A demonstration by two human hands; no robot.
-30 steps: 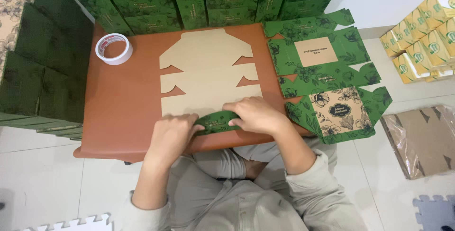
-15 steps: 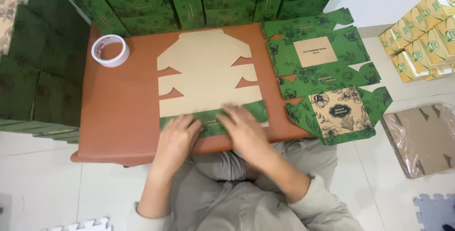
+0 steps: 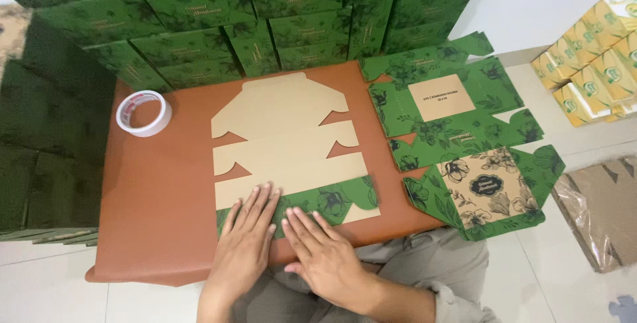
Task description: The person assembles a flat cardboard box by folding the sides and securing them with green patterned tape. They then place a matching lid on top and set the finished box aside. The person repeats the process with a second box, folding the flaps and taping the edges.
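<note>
Brown cardboard box blank [image 3: 288,144] lies flat on a table [image 3: 159,197]; left hand [image 3: 244,243] and right hand [image 3: 325,253], fingers spread wide, palms down, press its folded green flap [image 3: 332,200], gripping nothing.

A plain tan box blank [image 3: 288,140] with a dark green floral-printed flap [image 3: 328,201] is seen at centre, on a reddish-brown table [image 3: 166,197]. A white tape roll [image 3: 143,113] is noted upper left.

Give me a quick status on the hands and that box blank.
Left hand and right hand flat, open, pressing green folded flap. Cardboard blank flat on brown table. Tape roll apart, nothing blocking.
</note>
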